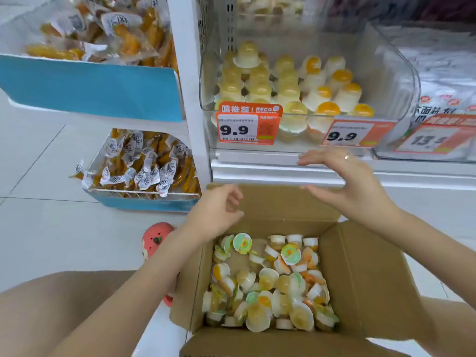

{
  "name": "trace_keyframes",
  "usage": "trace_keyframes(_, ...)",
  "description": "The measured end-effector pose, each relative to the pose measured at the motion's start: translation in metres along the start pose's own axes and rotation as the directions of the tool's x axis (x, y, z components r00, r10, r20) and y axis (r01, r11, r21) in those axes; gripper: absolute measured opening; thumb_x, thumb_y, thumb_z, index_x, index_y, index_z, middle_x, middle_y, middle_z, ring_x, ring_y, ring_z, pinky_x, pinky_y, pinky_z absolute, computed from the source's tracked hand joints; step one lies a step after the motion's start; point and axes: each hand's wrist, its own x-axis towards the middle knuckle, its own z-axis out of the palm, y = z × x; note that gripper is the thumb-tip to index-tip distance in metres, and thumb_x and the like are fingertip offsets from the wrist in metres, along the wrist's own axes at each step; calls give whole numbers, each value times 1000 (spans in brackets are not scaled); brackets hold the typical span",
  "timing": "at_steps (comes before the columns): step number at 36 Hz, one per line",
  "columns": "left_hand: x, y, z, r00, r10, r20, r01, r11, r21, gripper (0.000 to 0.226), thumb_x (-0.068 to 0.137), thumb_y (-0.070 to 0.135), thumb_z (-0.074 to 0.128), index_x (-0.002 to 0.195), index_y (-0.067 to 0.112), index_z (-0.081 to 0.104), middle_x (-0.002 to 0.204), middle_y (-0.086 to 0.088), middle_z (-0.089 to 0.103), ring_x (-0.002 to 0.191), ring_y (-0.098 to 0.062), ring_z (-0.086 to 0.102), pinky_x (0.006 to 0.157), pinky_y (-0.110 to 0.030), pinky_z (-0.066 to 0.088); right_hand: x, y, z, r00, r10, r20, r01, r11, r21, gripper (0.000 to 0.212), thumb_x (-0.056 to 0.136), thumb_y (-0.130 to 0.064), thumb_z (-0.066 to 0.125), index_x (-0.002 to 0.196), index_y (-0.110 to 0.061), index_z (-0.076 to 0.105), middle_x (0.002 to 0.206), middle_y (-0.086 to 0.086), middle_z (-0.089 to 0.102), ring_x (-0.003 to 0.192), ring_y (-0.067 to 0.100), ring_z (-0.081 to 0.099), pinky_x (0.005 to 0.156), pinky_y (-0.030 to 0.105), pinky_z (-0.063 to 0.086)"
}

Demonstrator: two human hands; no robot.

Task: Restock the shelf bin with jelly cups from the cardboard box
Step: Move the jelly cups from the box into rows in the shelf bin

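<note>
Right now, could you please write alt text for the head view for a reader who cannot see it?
Two empty hands, left and right, hover above an open cardboard box of loose jelly cups. Above on the shelf, a clear bin holds stacked cups behind 9.9 price tags.

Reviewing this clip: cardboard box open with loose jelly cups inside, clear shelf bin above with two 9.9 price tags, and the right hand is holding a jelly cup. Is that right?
Not quite. In the head view the right hand holds nothing; its fingers are spread in the air above the cardboard box. The rest stands: loose jelly cups lie in the open box, and the clear shelf bin carries two 9.9 price tags.
</note>
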Motion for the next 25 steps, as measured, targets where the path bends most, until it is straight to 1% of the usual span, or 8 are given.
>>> trace_keyframes(2,-2,-20,24,992,-49,120,45,999,30,25,79,13,73,95,21,56,92,6,58,82,-13,60,78,-29,51,-27,13,22,982,120,147,-125,992,20,38,80,-27,75,116,-24,61,117,-14,59,113,4,51,100,11,33)
trace_keyframes(5,-6,-54,62,976,-144,163,140,989,35,23,78,10,70,93,21,56,90,4,57,80,-14,57,78,-32,51,-67,35,64,892,251,376,-268,963,-5,41,81,-26,73,119,-30,58,116,-19,53,110,-2,45,96,2,27)
trace_keyframes(7,-8,-78,93,956,-193,222,174,980,100,23,78,10,67,97,20,57,100,-1,60,85,-16,57,80,-31,50,-90,52,95,820,288,494,-314,949,-32,40,84,-23,71,121,-27,56,117,-18,51,106,-3,44,97,12,34)
trace_keyframes(11,-9,-125,146,896,-266,357,146,933,329,38,81,6,56,117,16,53,117,-7,58,104,-24,57,87,-38,50,-120,79,150,633,339,696,-314,934,-169,52,86,-30,68,133,-25,47,134,-7,49,126,14,41,103,30,35)
trace_keyframes(14,-10,-147,168,862,-309,401,107,885,453,47,84,-2,48,129,12,49,126,-10,54,115,-28,53,92,-40,48,-131,95,178,526,381,760,-331,915,-229,62,87,-30,67,141,-26,38,142,-1,43,130,19,39,103,37,39)
trace_keyframes(17,-9,-165,186,826,-348,444,78,851,520,49,86,2,51,133,12,45,131,-11,48,120,-29,47,94,-40,46,-140,110,194,467,398,790,-315,909,-272,61,86,-28,67,141,-26,38,141,-1,44,127,19,42,99,34,42)
trace_keyframes(19,-9,-175,194,804,-378,460,107,852,512,48,85,7,55,132,12,45,130,-10,46,120,-28,46,94,-38,46,-146,116,200,439,412,798,-314,903,-293,62,86,-26,67,140,-26,39,142,-1,43,129,18,41,96,30,42)
trace_keyframes(25,7,-179,218,822,-359,442,180,900,397,61,84,37,64,137,17,41,132,-10,49,124,-27,44,100,-39,42,-154,116,209,389,460,799,-321,880,-350,59,88,-25,63,141,-26,37,143,2,38,127,21,41,91,34,45)
